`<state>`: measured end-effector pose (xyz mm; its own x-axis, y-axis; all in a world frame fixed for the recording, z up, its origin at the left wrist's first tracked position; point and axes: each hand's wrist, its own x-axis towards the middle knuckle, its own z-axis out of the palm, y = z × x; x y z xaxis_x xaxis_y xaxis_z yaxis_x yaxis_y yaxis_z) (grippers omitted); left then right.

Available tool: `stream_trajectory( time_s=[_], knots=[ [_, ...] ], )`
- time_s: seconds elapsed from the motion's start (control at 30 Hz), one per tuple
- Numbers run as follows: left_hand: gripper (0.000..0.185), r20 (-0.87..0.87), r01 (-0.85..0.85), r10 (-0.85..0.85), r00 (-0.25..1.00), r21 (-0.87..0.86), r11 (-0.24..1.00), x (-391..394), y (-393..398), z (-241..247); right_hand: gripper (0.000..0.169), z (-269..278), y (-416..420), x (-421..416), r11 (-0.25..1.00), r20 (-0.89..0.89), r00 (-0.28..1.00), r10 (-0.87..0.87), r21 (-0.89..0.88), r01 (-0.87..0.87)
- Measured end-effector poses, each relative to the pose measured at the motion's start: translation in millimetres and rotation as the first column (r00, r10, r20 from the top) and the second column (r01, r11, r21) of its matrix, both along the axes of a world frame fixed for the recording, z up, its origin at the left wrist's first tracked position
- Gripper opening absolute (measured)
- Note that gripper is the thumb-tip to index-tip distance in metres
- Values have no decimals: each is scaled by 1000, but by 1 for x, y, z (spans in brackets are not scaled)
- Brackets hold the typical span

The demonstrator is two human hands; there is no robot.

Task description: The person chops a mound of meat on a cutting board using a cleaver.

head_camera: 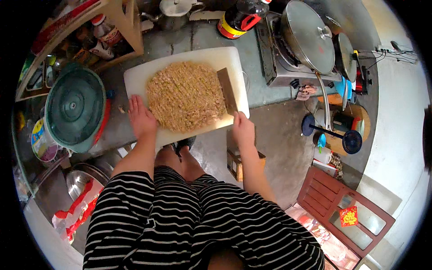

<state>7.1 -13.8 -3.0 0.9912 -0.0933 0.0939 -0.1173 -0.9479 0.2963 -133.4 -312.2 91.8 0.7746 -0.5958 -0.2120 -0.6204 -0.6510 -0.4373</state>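
A wide mound of minced filling, looking like ground meat with green bits [185, 96], covers much of a white plastic cutting board [216, 55]. My right hand [243, 130] grips the handle of a cleaver [227, 89], whose blade stands along the right side of the mince. Flat on the board's left edge, beside the mince, rests my left hand [141, 116], fingers pointing away from me and holding nothing. The board lies on a grey counter at its front edge.
A green lidded basin [75, 106] stands at the left, below a wooden shelf [135, 30] of bottles. Behind the board is a large dark sauce jug [236, 22]. A gas stove [280, 67] with a lidded pan [307, 37] is at the right, its long handle sticking out.
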Motion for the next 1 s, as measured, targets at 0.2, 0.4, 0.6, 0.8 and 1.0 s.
stream_trajectory(
  time_s=[0.2,0.4,0.6,0.8,1.0],
  knots=[
    [58,60,29,-28,998,-6,1000,0,1,-2,25,9,13,-6,981,104,976,-194,13,194],
    [59,31,24,-25,999,33,999,0,3,1,24,31,0,9,975,102,971,-215,77,208],
    [60,26,15,-16,1000,38,999,1,2,-4,26,-2,-5,5,997,-12,997,-75,1,75],
    [60,50,27,-26,998,-3,1000,-1,2,-4,25,-3,-1,-1,995,69,993,-94,-13,95],
    [62,11,-14,14,1000,11,1000,-1,4,-2,21,39,12,16,975,132,973,-187,149,167]
  ],
)
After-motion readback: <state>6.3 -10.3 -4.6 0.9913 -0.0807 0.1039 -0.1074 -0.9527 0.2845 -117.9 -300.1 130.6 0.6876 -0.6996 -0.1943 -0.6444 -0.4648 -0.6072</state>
